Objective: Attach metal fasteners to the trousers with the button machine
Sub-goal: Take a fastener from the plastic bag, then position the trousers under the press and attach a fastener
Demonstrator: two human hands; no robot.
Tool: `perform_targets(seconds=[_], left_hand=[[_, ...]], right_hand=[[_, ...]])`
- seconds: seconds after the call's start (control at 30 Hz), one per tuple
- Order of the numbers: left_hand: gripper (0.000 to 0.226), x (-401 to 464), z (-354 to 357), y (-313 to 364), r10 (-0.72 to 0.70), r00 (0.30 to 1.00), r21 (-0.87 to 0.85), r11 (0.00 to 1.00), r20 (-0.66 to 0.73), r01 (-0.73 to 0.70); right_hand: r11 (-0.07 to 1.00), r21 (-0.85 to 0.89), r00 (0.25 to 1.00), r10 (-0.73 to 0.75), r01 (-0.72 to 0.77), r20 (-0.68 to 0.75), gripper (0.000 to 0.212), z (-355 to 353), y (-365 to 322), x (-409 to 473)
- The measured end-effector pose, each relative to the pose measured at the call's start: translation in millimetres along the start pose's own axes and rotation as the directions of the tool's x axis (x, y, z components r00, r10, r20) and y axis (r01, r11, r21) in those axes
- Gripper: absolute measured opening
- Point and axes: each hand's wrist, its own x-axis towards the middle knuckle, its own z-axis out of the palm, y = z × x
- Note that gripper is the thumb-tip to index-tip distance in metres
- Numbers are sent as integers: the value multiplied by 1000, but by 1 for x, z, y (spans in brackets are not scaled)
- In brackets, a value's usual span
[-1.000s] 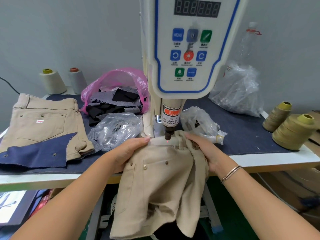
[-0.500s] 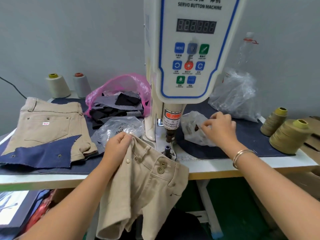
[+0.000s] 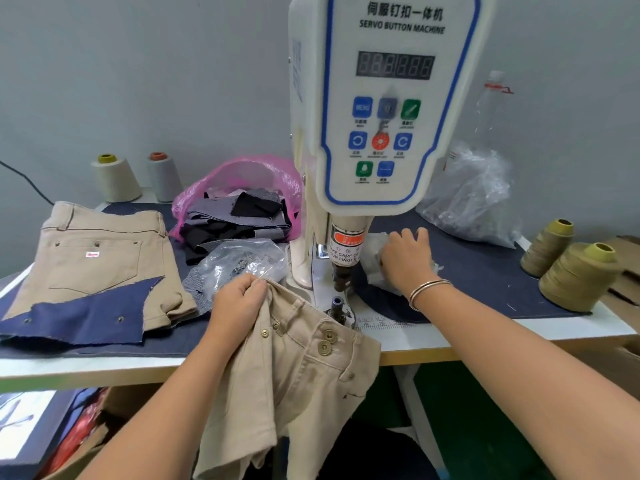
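Trousers (image 3: 294, 368) are held bunched at the waistband by the left hand (image 3: 239, 299), hanging off the surface (image 3: 450, 341) beside the button machine's (image 3: 388, 109) die, while the right hand (image 3: 405, 258) grasps a small clear bag (image 3: 375, 245), likely for another fastener.

Even, soft light fills the scene, bright enough to read every colour, with no hard-edged shadows. The grey wall (image 3: 138, 81) shades gently darker toward the upper corners. Faint shadow lies under the table (image 3: 433, 355) edge, where the space below turns dim. The machine (image 3: 388, 105) panel is evenly lit and its lettering reads sharp; the display digits are dull. Small glints show on the clear bags (image 3: 474, 195) and the bracelet (image 3: 427, 289). Wide-angle distortion bows the table edge and stretches the forearms at the bottom corners. Detail softens slightly at the borders, notably the thread cones (image 3: 581, 275) on the right.
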Motion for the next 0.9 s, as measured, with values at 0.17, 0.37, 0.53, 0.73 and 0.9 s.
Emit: perform_targets(seconds=[0.17, 0.37, 0.53, 0.73, 0.9], left_hand=[[31, 0, -2, 1, -4, 1000, -4, 1000, 6, 4], [44, -1, -4, 4, -18, 999, -50, 999, 35, 20], [39, -1, -4, 1, -11, 999, -49, 999, 39, 13], [33, 0, -3, 1, -11, 999, -40, 999, 38, 12], [32, 1, -2, 0, -3, 1000, -30, 1000, 30, 4]], right_hand=[[996, 85, 999, 41, -41, -5, 22, 1, 3, -1], [981, 171, 996, 92, -88, -16, 21, 0, 14, -8], [974, 216, 997, 72, -68, -13, 23, -4, 18, -15], [864, 501, 964, 166, -40, -208, 9, -10, 26, -32], [550, 834, 878, 376, 45, -296, 6, -32, 16, -71]])
